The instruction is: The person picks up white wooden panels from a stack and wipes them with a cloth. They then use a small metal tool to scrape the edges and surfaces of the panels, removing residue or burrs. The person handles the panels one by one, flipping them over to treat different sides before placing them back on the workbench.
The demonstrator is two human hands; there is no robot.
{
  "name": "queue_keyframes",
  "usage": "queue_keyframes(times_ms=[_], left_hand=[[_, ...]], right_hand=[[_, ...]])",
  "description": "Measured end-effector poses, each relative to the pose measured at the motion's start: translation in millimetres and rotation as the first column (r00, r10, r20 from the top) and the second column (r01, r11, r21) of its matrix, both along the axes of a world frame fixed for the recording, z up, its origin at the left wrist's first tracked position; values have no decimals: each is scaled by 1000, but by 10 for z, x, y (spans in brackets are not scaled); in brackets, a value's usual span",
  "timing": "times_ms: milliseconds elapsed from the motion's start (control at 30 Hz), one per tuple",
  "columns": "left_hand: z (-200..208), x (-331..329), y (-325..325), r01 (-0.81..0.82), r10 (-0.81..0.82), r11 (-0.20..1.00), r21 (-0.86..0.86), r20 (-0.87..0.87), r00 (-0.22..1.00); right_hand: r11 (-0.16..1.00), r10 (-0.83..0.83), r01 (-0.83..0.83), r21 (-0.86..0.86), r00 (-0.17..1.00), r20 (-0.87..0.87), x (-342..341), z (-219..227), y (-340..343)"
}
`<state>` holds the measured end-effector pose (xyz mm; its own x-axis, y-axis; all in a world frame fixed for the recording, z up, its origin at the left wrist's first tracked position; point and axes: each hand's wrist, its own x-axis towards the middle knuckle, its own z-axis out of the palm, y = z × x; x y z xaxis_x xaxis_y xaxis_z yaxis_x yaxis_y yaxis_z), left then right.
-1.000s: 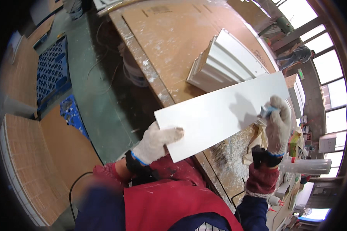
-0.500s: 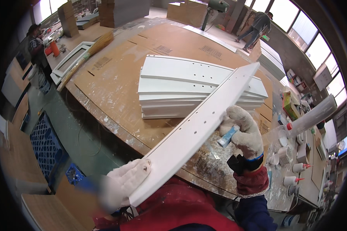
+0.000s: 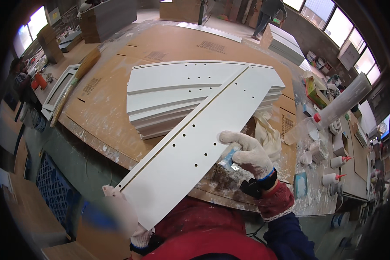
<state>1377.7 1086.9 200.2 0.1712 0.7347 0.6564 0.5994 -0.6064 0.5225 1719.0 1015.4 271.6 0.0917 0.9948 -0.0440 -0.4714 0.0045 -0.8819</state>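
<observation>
Desk (image 3: 321, 196): paint-spattered, topped with a brown cardboard sheet (image 3: 106, 115); carried all the items below except as noted.

Stack of white panels (image 3: 167, 102): lay on the cardboard, edges stepped, dark holes in the top face.

White panel (image 3: 203, 138), long: held slanting, near end in front of the person's body, far end overlapping the stack in view. Smooth white face; narrow brownish groove along the left long edge; two rows of three round dark holes mid-length, further holes toward the far end; right edge gently bowed.

Clear plastic cylinder (image 3: 346, 99): lay at the right, red cap (image 3: 317, 117) beside its near end; contents could not be made out.

Left hand (image 3: 122, 209), white glove: at the panel's near end, partly blurred, fingers clamped on its edge.

Right hand (image 3: 250, 154), white glove: beside the panel's right edge, forefinger extended toward it, thumb and fingers closed on a block. Contact between fingertip and panel could not be told.

Plastic tub (image 3: 319, 150): whitish, contents unclear.

Squeeze bottles (image 3: 332, 179), two: white, red nozzles, upright or nearly so; fill hidden.

Block (image 3: 228, 160): small, pale blue and white, in the right hand.
</observation>
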Motion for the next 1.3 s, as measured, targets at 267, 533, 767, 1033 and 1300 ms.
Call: queue_keyframes(times_ms=[267, 533, 767, 1033, 1300], left_hand=[[-207, -266, -128, 347, -288, 812, -469, 196, 937], [-210, -116, -48, 733, 215, 241, -636, 772, 599], [-587, -60, -19, 646, 6, 246, -723, 667, 745], [-623, 92, -80, 777, 395, 142, -614, 755, 524], [-829, 42, -69, 812, 433, 144, -566, 774, 462]], right_hand=[[1000, 24, -24, 12, 999, -48, 1, -182, 71], [995, 62, -58, -79, 997, 48, 134, -220, 29], [780, -529, 624, 43, 621, 579, 1161, 296, -45], [650, -287, 705, 284, -119, 950, 2192, 539, 335], [757, -173, 604, 248, -180, 968, 2357, 563, 564]])
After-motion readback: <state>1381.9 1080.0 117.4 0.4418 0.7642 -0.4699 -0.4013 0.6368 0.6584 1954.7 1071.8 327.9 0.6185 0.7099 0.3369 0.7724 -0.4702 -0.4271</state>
